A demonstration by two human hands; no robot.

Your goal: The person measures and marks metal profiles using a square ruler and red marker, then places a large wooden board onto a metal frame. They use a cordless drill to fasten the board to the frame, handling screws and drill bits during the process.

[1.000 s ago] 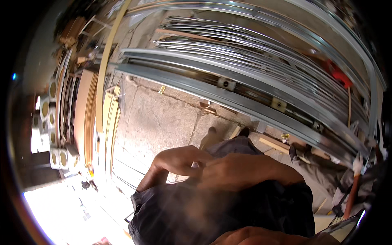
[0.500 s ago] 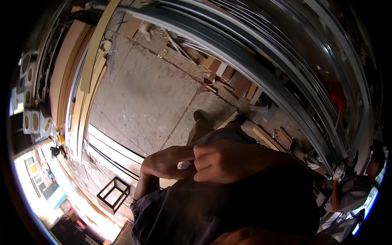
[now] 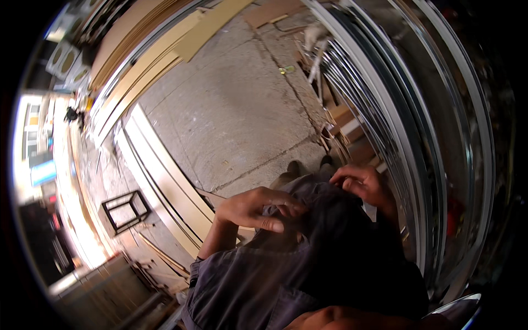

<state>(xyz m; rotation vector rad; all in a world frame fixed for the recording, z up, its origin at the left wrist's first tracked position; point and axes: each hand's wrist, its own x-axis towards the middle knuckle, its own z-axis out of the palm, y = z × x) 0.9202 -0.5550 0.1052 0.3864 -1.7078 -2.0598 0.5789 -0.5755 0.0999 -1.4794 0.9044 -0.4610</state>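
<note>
1. Hands that met at the waist half a second ago now stand apart; the camera's view has swung as well, setting the floor and stock at a new slant.
2. The left hand [image 3: 250, 208] hangs half open over the front of a dark shirt [image 3: 242, 280], thumb parted from bent fingers that point right; whether its fingertips touch cloth cannot be told.
3. The right hand [image 3: 366, 187] is at the garment's far right edge, fingers loosely curled and parted, pointing left; contact there is unclear too.
4. At left, a black box-shaped frame [image 3: 133, 223] stands open-sided, with only floor [image 3: 231, 115] visible through its bars.
5. The shirt, worn on the body, fills the lower middle, its long axis running from the bottom edge up toward dark shoes [image 3: 294, 166], its hem end pointing away from the wearer.
6. White panels [image 3: 170, 179] lie beyond the left hand, yellowish boards [image 3: 146, 77] farther off, and long metal channels [image 3: 385, 110] curve down the right.
</note>
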